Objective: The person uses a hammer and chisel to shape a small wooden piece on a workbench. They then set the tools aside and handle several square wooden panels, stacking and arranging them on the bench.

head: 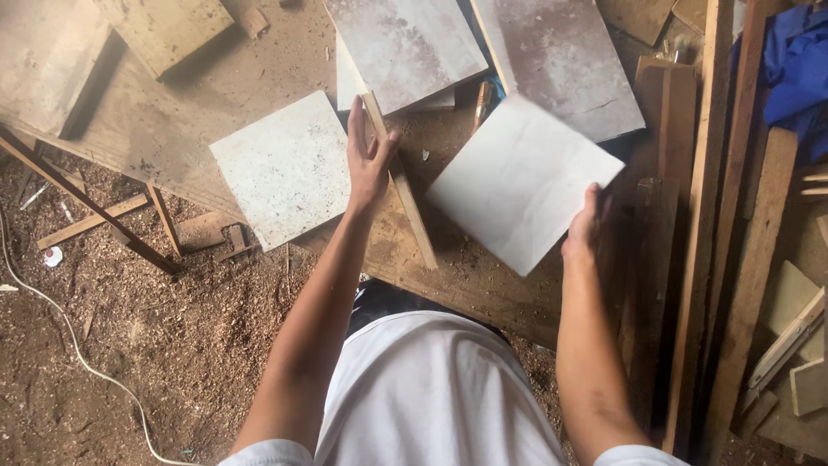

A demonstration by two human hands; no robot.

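A: Head view. Left hand (369, 160) fingers extended, palm laid against a thin wooden strip (400, 179), thumb hooked round its far edge; a loose brace, not a closed fist.

B: And the right?

A: Right hand (581, 229) pinching the near corner of a pale square panel (520, 181), fingers curled under and hidden. Panel tilted, apparently lifted off the bench (470, 276), just right of the strip.

B: Good handling here?

A: Probably best to keep the strip pressed flat along its length, and to support the panel near its edge so the corner does not dip or scrape. Worth watching the gap between strip and panel: close now, not touching.

B: Surface?

A: Rough, dusty plank bench. Second pale panel (285, 168) lying flat left of the strip, touching the left hand's heel or nearly so; cannot tell which. Two larger grey boards (405, 47) overlapping at the far side.

B: Room?

A: Floor (164, 345) thick with sawdust and offcuts, white cable (73, 341) trailing across it. Long timbers (703, 224) stacked at right, blue cloth (798, 60) in the top corner.
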